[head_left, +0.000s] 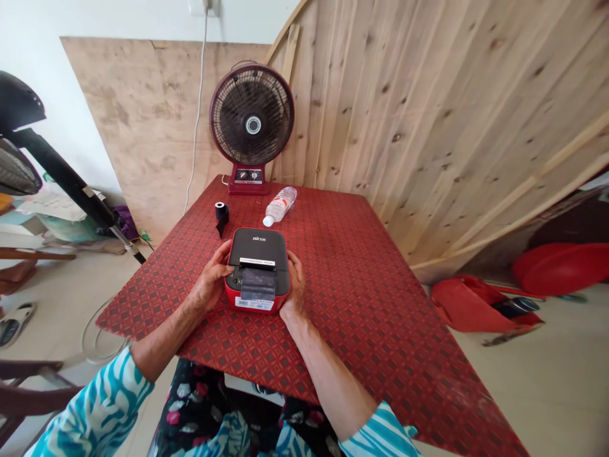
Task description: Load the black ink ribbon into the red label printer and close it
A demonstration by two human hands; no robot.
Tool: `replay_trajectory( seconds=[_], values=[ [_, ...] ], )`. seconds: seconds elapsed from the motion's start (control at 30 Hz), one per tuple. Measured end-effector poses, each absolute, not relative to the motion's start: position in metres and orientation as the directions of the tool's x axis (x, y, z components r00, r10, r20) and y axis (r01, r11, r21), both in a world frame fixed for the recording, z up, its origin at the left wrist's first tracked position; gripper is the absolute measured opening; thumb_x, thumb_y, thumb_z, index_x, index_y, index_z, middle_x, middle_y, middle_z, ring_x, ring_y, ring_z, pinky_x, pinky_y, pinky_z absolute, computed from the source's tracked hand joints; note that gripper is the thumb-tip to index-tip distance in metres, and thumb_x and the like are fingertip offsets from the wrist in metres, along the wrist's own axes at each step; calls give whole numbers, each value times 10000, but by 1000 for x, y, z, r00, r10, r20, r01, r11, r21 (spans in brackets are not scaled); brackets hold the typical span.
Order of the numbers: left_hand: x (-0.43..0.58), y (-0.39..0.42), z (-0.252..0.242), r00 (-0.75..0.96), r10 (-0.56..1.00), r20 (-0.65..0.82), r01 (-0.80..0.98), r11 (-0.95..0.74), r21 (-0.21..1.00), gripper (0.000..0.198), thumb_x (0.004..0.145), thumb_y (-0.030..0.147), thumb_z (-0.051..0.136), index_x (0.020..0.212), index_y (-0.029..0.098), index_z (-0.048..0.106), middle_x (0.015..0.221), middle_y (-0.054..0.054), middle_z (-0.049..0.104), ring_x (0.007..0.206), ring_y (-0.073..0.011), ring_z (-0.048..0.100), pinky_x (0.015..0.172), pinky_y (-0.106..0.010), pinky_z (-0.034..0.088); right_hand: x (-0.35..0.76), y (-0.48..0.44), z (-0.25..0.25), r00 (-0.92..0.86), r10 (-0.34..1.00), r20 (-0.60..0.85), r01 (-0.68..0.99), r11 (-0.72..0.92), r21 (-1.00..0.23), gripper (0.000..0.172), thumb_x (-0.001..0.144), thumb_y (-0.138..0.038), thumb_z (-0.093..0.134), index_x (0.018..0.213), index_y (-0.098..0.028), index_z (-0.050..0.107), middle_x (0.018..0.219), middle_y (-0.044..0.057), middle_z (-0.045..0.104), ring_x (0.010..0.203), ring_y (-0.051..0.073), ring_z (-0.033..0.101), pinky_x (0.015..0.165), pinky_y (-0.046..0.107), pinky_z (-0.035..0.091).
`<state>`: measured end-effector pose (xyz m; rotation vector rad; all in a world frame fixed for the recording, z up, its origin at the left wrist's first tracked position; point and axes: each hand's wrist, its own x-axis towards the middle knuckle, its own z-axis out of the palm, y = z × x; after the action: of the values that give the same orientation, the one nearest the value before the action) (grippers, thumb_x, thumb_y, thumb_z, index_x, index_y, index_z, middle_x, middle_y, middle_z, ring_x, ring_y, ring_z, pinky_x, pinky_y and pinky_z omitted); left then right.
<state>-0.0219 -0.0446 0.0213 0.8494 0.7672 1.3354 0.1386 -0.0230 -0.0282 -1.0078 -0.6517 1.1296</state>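
A small red and black printer (259, 244) sits on the patterned red table (361, 273) in front of me. A dark, shiny strip (258, 284) hangs out of its front slot, above a white label on the red base. My left hand (212, 279) grips the printer's left side, its thumb near the top edge. On the opposite side my right hand (295, 285) is wrapped around the casing, with some fingers hidden behind it. Beyond the printer stands a small black roll (221, 214) with a white core and a loose tail.
A clear plastic bottle (281, 204) lies on its side behind the printer. At the table's far end stands a maroon fan (252, 124), close to the wooden wall (390, 108). Off the right side, a red dustpan-like object (476, 304) rests on the floor.
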Motion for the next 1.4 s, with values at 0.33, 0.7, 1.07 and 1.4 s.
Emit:
replay_trajectory(
  seconds=[0.33, 0.7, 1.07, 1.4],
  values=[
    [-28, -40, 14, 94, 996, -8, -506, 54, 861, 689, 608, 188, 650, 1292, 236, 575, 1324, -61, 616, 1021, -251, 651, 760, -312, 525, 140, -24, -30, 306, 951, -39, -401, 92, -912, 477, 784, -531, 584, 1156, -238, 636, 964, 13, 731, 784, 164, 638, 712, 305, 489],
    [-38, -39, 18, -34, 998, 55, -331, -63, 941, 557, 622, 249, 731, 1172, 224, 649, 1221, -71, 671, 1058, -263, 637, 843, -341, 497, 138, -20, -31, 309, 951, 34, -401, 163, -902, 410, 786, -496, 587, 1096, -238, 664, 1143, 26, 705, 1045, 202, 616, 891, 344, 472],
    [-34, -33, 98, 314, 914, 257, 410, -374, 832, 223, 693, 356, 779, 890, 253, 795, 951, -75, 756, 916, -278, 671, 853, -349, 501, 136, -17, -28, 315, 941, 124, -323, 229, -918, 321, 838, -437, 540, 1067, -279, 699, 1127, 10, 678, 1110, 198, 585, 1029, 365, 404],
    [-19, -29, 115, 488, 773, 406, 499, -628, 597, 172, 796, 371, 705, 784, 203, 739, 805, -64, 732, 754, -199, 672, 749, -298, 533, 135, -15, -22, 324, 935, 145, -310, 250, -917, 311, 829, -411, 538, 1052, -265, 697, 1129, 13, 678, 1127, 188, 585, 1054, 352, 405]
  ],
)
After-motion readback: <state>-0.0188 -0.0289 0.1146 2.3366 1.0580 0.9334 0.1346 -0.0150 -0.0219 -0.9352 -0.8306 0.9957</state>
